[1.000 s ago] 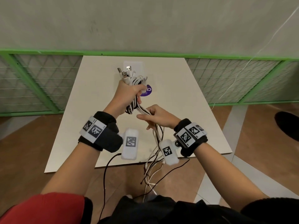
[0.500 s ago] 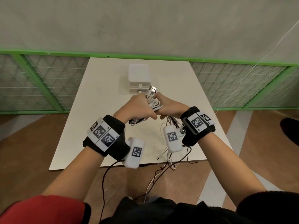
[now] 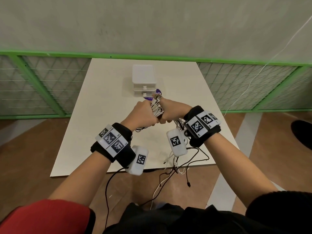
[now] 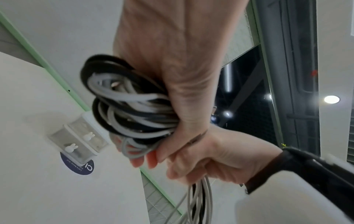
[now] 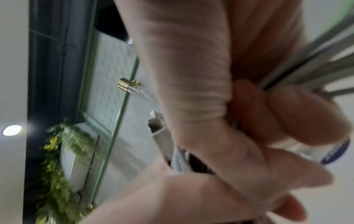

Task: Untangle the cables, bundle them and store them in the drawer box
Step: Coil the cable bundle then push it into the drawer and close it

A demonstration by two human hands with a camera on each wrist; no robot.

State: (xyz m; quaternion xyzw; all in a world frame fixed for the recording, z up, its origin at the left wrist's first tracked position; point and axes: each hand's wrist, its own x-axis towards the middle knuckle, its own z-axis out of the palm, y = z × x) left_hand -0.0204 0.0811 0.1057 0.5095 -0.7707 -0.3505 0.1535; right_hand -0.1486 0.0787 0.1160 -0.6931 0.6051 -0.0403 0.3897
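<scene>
In the head view my left hand (image 3: 143, 114) and right hand (image 3: 170, 112) meet fist to fist above the middle of the white table (image 3: 104, 102). Both grip one bundle of white and black cables (image 3: 157, 109), whose USB plugs (image 3: 157, 100) stick up between them. The left wrist view shows my left hand (image 4: 172, 60) curled round the coiled loops (image 4: 130, 109), and my right hand (image 4: 206, 160) gripping the strands below. Loose cable ends (image 3: 175, 163) hang under my right wrist past the table's front edge. The white drawer box (image 3: 143, 80) stands behind the hands with both drawers closed.
A round purple sticker (image 3: 158, 95) lies by the drawer box. Behind and beside the table runs a green-framed mesh fence (image 3: 50, 92). Black wires (image 3: 108, 191) lead from the wrist cameras down to my body. A dark shoe (image 3: 302, 134) stands on the floor at right.
My right hand has come up from the hanging strands to the bundle beside my left hand. My left hand has dropped lower and nearer. Over the last half second little has moved.
</scene>
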